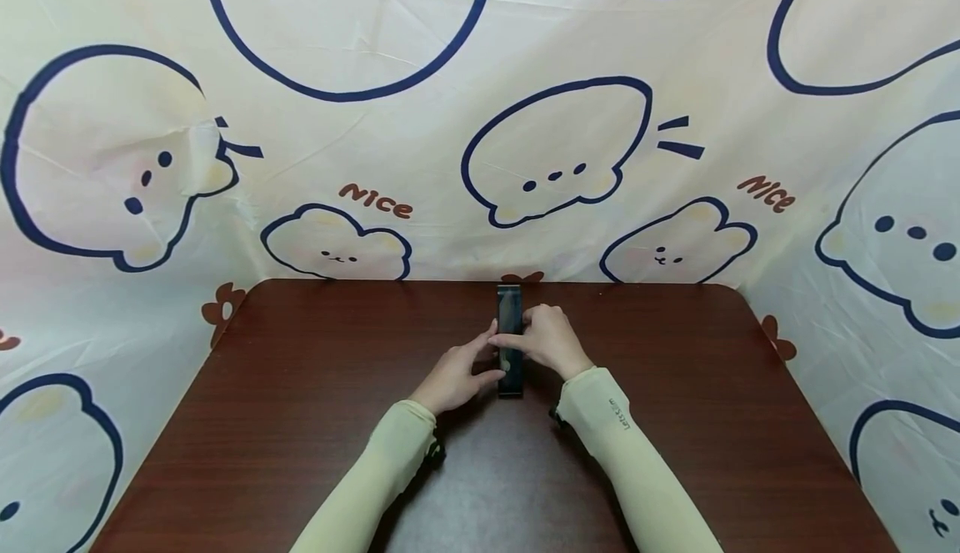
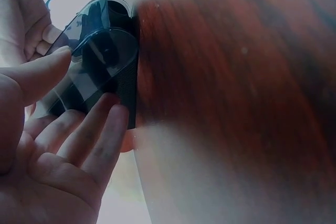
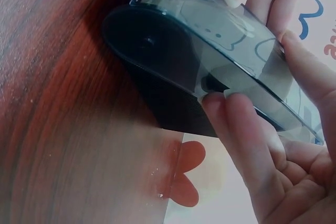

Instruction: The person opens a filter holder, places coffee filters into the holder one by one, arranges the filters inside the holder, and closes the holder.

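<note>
A narrow black case (image 1: 511, 383) with a clear, glossy cover stands on the table, its long side running away from me. The wrist views show rounded ends on the transparent cover (image 3: 210, 30) and a finely ribbed dark side (image 2: 123, 100). From the left, my left hand (image 1: 455, 376) holds the case, thumb at the near part and fingers farther along. My right hand (image 1: 555, 340) grips it from the right, its thumb lying across the top and fingers along the right side. What lies inside the case is hard to make out.
The brown wooden table (image 1: 300, 386) extends on both sides of the case. Behind it and along the sides hangs a pale cloth (image 1: 435, 153) with blue cartoon outlines. The case stands close to the table's far edge.
</note>
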{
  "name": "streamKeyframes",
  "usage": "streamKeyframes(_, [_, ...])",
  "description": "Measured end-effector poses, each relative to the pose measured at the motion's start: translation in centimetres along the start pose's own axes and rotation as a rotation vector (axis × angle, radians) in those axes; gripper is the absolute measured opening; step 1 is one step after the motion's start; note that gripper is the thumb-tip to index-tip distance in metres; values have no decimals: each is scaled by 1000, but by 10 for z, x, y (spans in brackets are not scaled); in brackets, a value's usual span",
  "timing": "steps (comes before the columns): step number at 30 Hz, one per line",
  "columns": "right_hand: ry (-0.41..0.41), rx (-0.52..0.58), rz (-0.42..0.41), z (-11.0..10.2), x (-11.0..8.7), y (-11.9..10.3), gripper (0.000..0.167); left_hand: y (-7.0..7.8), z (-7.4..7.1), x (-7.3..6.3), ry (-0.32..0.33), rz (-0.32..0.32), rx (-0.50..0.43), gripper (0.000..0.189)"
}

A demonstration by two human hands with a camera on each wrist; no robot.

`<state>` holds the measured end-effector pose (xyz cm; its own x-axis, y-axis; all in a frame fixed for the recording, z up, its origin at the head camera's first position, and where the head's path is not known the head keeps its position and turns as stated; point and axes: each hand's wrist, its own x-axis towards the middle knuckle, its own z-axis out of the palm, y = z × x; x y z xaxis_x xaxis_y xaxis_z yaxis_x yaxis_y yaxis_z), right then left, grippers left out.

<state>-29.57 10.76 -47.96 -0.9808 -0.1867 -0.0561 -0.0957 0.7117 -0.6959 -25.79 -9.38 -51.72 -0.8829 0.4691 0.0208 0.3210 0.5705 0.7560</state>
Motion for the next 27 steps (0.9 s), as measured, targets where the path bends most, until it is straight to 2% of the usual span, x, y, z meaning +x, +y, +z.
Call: streamKeyframes(27, [14, 0, -21, 1, -1, 2, 52, 0, 3, 1, 17, -20, 13, 79])
